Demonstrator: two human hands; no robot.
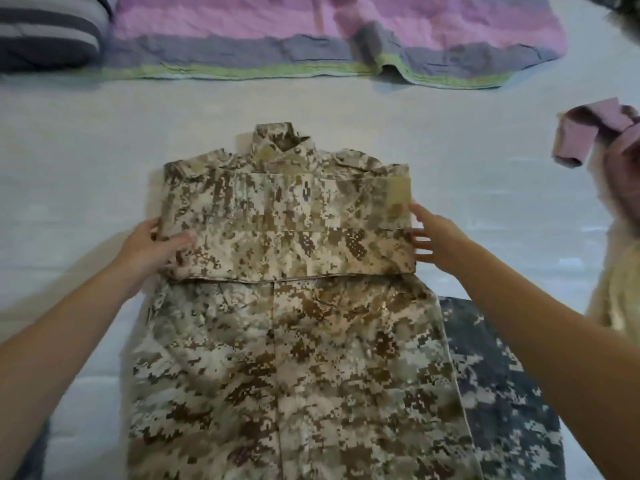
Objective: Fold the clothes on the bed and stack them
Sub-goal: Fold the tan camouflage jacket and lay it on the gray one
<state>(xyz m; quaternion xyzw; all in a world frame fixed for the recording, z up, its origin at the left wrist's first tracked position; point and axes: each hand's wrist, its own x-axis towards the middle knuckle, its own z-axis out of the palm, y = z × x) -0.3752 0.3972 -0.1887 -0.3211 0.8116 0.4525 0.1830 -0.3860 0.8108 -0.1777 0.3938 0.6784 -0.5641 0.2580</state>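
A tan desert-camouflage jacket point(287, 306) lies flat on the white bed, collar pointing away from me. Its sleeves are folded across the chest as a band point(287, 223). My left hand point(156, 245) grips the left end of that folded band, thumb on top and fingers tucked under the edge. My right hand point(434, 237) has straight fingers touching the band's right end. A grey-green camouflage garment point(502, 393) lies under the jacket at the lower right, partly hidden.
A pink, purple and green quilt point(311, 39) stretches along the far side of the bed. A striped pillow point(45, 32) sits at the far left. Crumpled mauve clothing point(595, 136) and a pale fluffy item point(620, 271) lie at the right.
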